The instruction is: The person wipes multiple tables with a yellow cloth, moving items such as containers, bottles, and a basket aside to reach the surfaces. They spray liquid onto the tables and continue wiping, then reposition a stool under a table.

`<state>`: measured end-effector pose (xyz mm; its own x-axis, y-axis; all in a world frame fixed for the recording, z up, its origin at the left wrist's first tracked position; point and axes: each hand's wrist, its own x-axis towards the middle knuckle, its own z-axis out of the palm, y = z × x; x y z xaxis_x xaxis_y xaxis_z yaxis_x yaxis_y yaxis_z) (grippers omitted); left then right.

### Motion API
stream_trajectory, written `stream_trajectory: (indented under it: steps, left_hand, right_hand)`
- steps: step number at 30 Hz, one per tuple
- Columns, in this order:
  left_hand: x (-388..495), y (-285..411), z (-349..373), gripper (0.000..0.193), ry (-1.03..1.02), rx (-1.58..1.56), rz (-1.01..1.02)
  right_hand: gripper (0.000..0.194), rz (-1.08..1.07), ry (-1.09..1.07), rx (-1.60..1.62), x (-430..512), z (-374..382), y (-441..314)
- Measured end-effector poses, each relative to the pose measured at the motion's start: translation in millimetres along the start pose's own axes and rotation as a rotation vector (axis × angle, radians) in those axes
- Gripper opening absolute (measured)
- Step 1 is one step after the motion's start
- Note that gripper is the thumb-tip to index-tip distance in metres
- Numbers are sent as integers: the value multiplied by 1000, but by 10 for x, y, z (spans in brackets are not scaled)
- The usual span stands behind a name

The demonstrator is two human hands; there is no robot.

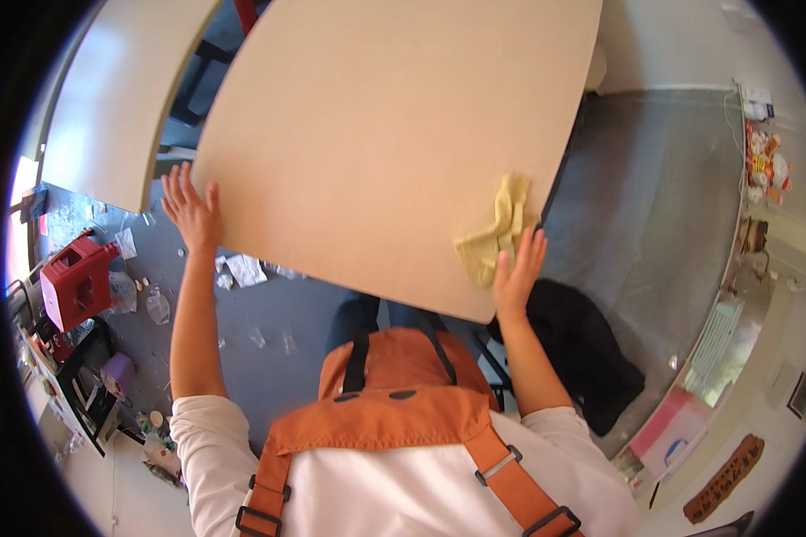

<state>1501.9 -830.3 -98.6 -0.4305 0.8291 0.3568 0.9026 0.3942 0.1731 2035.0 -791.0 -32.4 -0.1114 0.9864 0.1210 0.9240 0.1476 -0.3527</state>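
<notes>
A light wood-coloured tabletop [376, 148] stretches away in front of me, its near edge close to my legs. My left hand [195, 208] is at its left edge, fingers spread and not curled around anything visible. At the near right corner lies a crumpled yellow cloth [494, 235]. My right hand [520, 275] is against the cloth and the tabletop's right edge, its thumb apart from its straight fingers. Whether its fingertips press on the cloth or only on the edge is hard to tell.
Another tabletop [114, 101] stands at the far left. A red plastic stool [77, 278], a purple bin [117, 374] and scattered paper litter [245, 270] are on the grey floor. Black fabric [574, 356] hangs at my right, beside a grey-covered surface [651, 201].
</notes>
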Motion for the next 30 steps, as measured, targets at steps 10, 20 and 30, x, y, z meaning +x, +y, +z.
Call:
stream_trajectory:
  steps: [10, 20, 30]
  left_hand:
    - [51, 258, -204, 62, -117, 58, -89]
    - [113, 282, -221, 69, -86, -122, -95]
    - [62, 244, -223, 68, -71, -101, -95]
  right_hand:
    - [66, 73, -8, -397, 1526, 671, 4]
    - [66, -285, 87, -424, 4331, 1653, -983]
    - [74, -1017, -331, -59, 2709, 1748, -2401]
